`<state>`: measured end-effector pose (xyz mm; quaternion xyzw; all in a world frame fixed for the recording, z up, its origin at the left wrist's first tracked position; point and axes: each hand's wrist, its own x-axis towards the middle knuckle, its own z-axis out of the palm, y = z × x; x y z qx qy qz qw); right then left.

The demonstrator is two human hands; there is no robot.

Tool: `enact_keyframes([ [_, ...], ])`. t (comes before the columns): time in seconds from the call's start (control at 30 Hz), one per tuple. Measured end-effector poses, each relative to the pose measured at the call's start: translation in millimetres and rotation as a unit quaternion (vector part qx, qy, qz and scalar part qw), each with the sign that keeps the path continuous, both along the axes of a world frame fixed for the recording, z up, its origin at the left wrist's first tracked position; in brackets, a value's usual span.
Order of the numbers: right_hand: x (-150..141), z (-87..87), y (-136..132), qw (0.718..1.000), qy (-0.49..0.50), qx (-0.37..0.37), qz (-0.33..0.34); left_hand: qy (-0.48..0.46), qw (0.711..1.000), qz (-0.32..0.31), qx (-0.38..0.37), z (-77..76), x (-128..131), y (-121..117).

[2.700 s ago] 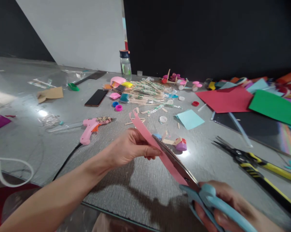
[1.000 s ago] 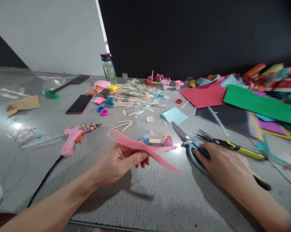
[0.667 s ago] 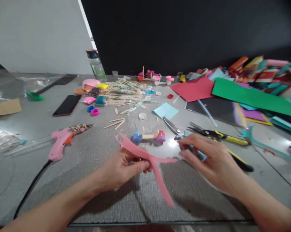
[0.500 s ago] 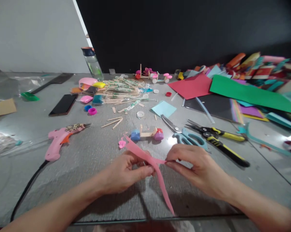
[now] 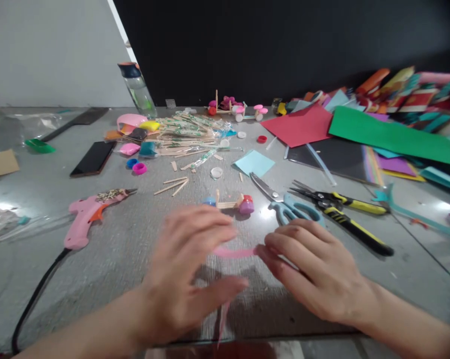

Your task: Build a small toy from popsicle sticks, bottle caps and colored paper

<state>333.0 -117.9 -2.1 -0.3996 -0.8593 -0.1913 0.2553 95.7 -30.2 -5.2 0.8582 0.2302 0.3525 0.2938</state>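
Note:
Both my hands hover low over the near edge of the grey table (image 5: 135,259). A pink paper strip (image 5: 234,253) runs between them. My right hand (image 5: 314,269) pinches one end of it with its fingertips. My left hand (image 5: 189,271) is blurred by motion, back toward the camera, and covers the strip's other part. Just beyond lie a small stick-and-bottle-cap car (image 5: 230,203) and blue-handled scissors (image 5: 286,207).
A pink glue gun (image 5: 86,215) with a black cord lies at left. Yellow-and-black shears (image 5: 344,217) sit right of the scissors. Coloured paper sheets (image 5: 389,137) pile at right; wooden sticks (image 5: 187,137), caps, a phone (image 5: 92,158) and a bottle (image 5: 137,89) lie farther back.
My right hand put the blue scissors down on the table and took the end of the pink strip. My left hand turned over the strip and is now moving.

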Motion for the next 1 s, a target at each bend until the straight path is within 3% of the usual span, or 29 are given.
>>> enact_keyframes([
  [0.07, -2, -0.9, 1, 1.000, 0.004, -0.004, 0.016, 0.088, 0.992, -0.052, 0.075, -3.0, 6, 0],
  [0.13, -1, -2.5, 2, 1.000, 0.012, -0.005, 0.019, 0.117, 0.988, -0.072, 0.074, -8.2, 10, 2],
  [0.3, 5, -7.7, 6, 0.993, 0.112, -0.048, 0.000, 0.100, 0.991, -0.072, -0.042, -11.4, 11, 9],
  [0.4, 5, -10.7, 8, 0.966, 0.230, -0.094, -0.077, 0.084, 0.984, -0.087, -0.133, -8.4, 12, 8],
  [0.53, 7, -10.2, 9, 0.953, 0.268, -0.043, -0.132, 0.007, 0.960, -0.081, -0.267, -8.2, 17, 5],
  [0.63, 8, -7.2, 5, 0.975, 0.205, -0.009, -0.082, -0.064, 0.945, -0.055, -0.315, -10.1, 21, 3],
  [0.77, 3, -9.8, 4, 0.981, 0.172, -0.088, 0.009, -0.076, 0.936, -0.066, -0.337, -12.2, 23, 3],
  [1.0, -7, -18.1, 6, 0.966, 0.224, -0.125, 0.022, -0.077, 0.932, -0.107, -0.338, -15.3, 23, -1],
])
